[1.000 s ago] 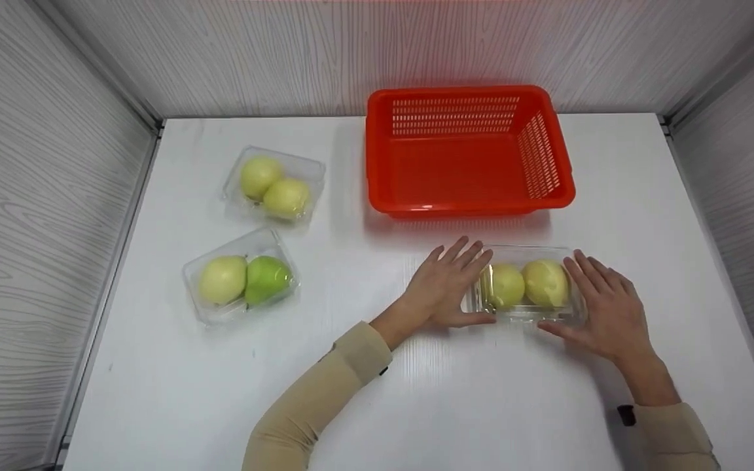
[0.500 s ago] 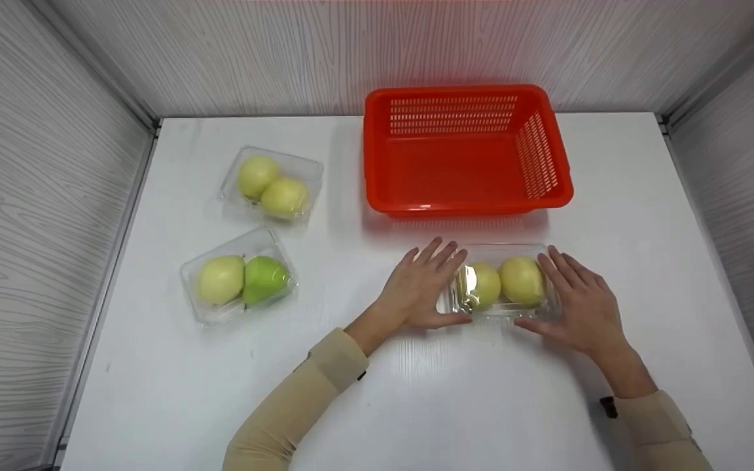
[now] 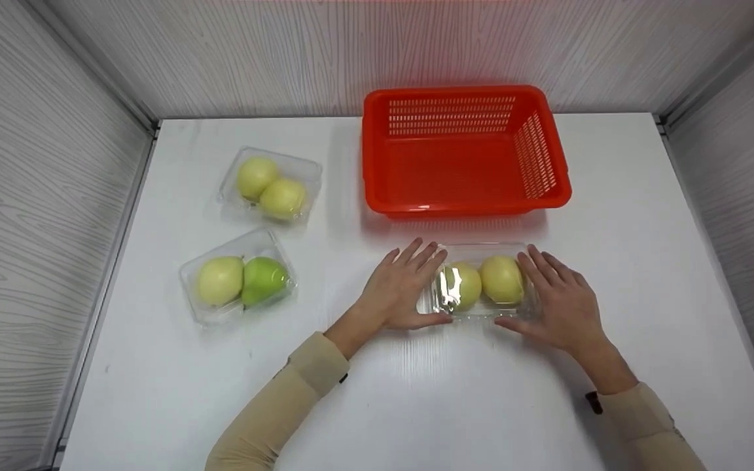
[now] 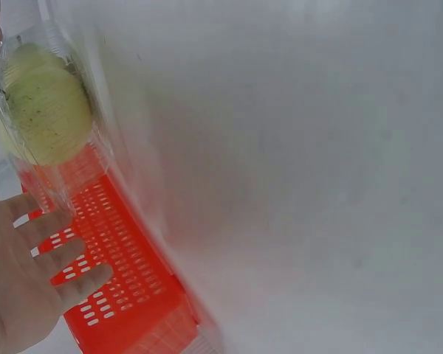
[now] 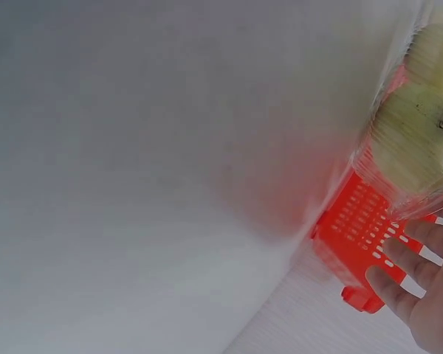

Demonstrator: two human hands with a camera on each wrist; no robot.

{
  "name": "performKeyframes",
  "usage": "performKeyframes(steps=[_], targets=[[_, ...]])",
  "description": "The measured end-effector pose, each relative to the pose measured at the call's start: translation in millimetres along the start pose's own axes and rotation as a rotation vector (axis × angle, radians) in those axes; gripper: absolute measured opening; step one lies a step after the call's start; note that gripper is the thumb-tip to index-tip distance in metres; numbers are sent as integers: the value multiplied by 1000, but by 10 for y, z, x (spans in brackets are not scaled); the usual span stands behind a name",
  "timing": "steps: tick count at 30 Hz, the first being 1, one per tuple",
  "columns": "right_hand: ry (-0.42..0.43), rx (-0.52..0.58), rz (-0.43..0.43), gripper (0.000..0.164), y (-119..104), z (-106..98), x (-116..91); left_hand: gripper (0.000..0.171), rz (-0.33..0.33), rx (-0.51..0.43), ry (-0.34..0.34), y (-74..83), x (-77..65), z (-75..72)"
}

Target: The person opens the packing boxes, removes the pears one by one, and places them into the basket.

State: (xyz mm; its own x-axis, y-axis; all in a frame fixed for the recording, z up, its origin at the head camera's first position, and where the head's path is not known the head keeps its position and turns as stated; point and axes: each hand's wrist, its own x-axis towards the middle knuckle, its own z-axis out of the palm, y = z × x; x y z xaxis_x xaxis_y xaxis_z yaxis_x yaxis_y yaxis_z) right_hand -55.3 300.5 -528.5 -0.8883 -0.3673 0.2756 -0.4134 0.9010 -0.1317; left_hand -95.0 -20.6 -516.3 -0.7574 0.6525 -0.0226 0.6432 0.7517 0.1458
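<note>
A clear plastic fruit box point(image 3: 488, 246) holds two pale yellow round fruits point(image 3: 501, 280) in front of the basket. My left hand point(image 3: 396, 288) touches its left end, and my right hand point(image 3: 563, 301) its right end. Both hands have straight, spread fingers toward the far side and the thumb along the near side. In the left wrist view, one speckled fruit point(image 4: 52, 114) shows through the plastic beyond the fingers point(image 4: 55, 227). The right wrist view shows a fruit with a dark stem hollow point(image 5: 413, 136) above the outstretched fingers point(image 5: 410, 262).
A red slotted basket point(image 3: 459, 210) stands at the table's back. At left lie two more clear boxes, one point(image 3: 298, 165) with two yellow fruits, the other point(image 3: 220, 252) with a yellow fruit and a green pear point(image 3: 266, 280). Grey wood-grain panels point(image 3: 252, 59) border the white table point(image 3: 416, 405).
Both hands and the fruit box between them have moved left along the table, to in front of the basket's middle. The two boxes at left and the basket stay in place.
</note>
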Motion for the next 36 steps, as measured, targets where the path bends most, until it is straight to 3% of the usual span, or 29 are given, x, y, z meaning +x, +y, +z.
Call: performKeyframes(steps=[16,36], targets=[[-30,-28,-49,112,-243,41,136,106,-16,-23,-2,-226,-259,-34],[28,-38,-117,108,-433,125,225,108,-36,-31,21,-385,-495,-48]])
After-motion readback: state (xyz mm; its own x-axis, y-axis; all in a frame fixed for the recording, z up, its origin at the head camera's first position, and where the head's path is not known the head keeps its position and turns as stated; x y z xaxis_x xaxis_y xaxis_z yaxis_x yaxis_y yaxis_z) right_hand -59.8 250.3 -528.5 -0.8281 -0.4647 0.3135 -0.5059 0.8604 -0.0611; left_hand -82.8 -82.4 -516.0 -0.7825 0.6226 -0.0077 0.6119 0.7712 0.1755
